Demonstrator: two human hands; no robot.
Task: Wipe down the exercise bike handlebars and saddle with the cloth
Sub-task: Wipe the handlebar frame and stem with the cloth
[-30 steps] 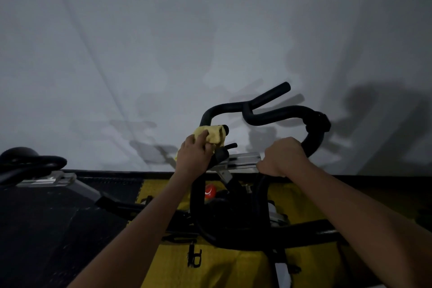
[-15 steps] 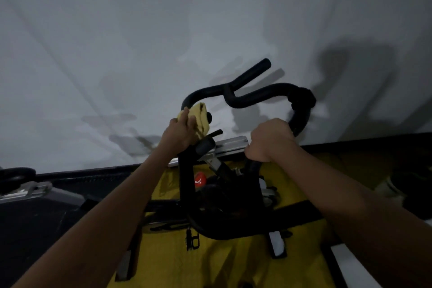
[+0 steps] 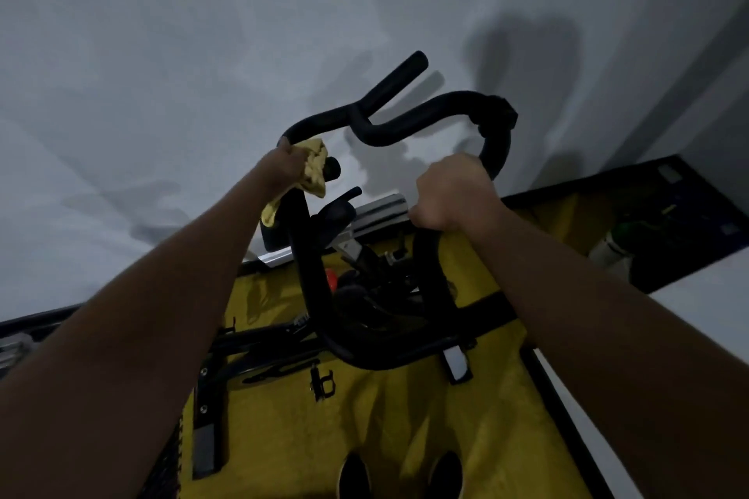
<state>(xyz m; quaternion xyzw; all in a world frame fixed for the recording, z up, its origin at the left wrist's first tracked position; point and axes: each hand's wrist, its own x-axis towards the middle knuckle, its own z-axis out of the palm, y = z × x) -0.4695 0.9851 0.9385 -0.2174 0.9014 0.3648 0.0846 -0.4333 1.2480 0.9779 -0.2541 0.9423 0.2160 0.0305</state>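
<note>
Sliding the cloth (image 3: pixel 314 166) farther up the handlebars (image 3: pixel 409 130) than before.

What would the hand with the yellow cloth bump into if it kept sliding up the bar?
Probably the handlebar's bend; the left hand and cloth sit just below it. Depth is unclear.

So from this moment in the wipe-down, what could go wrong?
1. The left hand grips the yellow cloth bunched on the handlebar, with a tail hanging below; a bunched cloth may skip parts of the bar.
2. The right hand grips the right side of the bar, so the patch under it could stay unwiped.
3. The saddle is out of view now, so that step could be forgotten.
</note>
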